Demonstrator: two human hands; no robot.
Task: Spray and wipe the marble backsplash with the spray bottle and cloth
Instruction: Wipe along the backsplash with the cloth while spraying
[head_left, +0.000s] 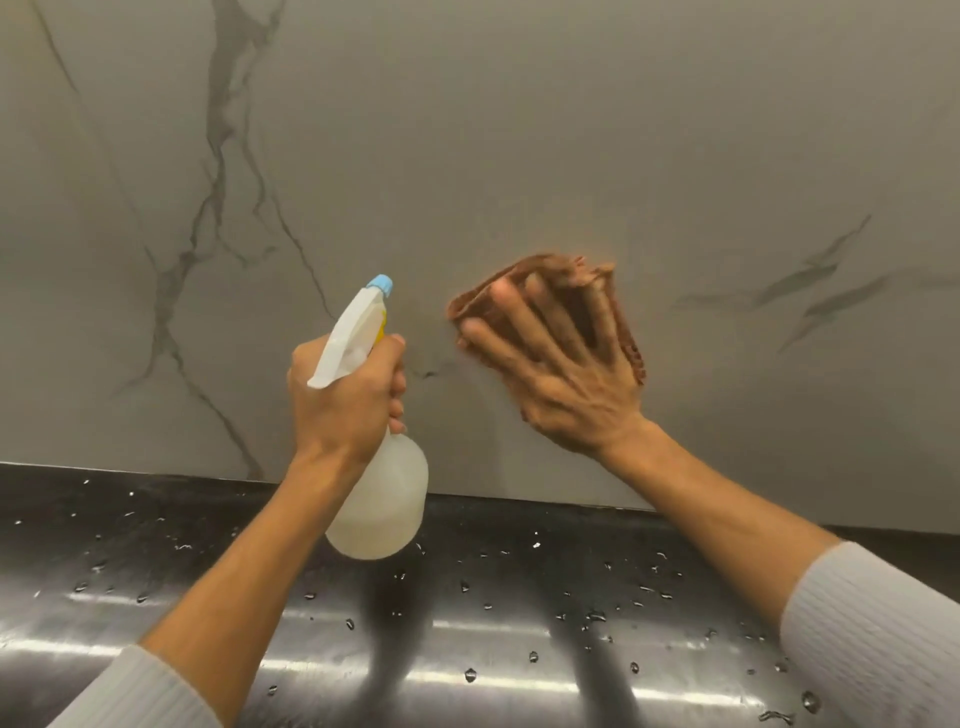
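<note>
The grey marble backsplash (519, 156) with dark veins fills the upper view. My left hand (345, 400) grips the neck of a clear spray bottle (379, 499) with a white trigger head and a light blue nozzle, which points up and to the right at the wall. Just right of it, my right hand (561, 364) lies flat with fingers spread, pressing a folded brown cloth (470, 306) against the marble. The cloth and fingers look blurred. Most of the cloth is hidden under the hand.
A shiny steel counter (467, 623) runs below the backsplash, dotted with several water drops. The joint between wall and counter slopes down to the right. Grey ribbed sleeves cover both forearms at the bottom corners.
</note>
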